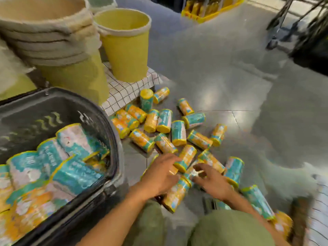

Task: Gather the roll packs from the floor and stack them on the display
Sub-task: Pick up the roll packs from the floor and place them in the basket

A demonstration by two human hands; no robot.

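Note:
Several teal, orange and yellow roll packs (178,133) lie scattered on the grey floor (230,77) ahead of my knees. My left hand (159,176) reaches over the near packs, fingers spread, its fingertips touching an orange pack (187,157). My right hand (211,181) hovers beside it with loosely curved fingers over a pack (192,173); I see no closed grip. An orange pack (175,194) lies between my wrists. More packs fill the black bin (113,139) at the left.
Stacked yellow and beige buckets (126,48) stand on a checked cloth (124,91) at the upper left. A yellow crate (204,16) of goods sits far back. Dark trolley frames (301,27) stand at the upper right. My green-trousered knees (230,228) are below.

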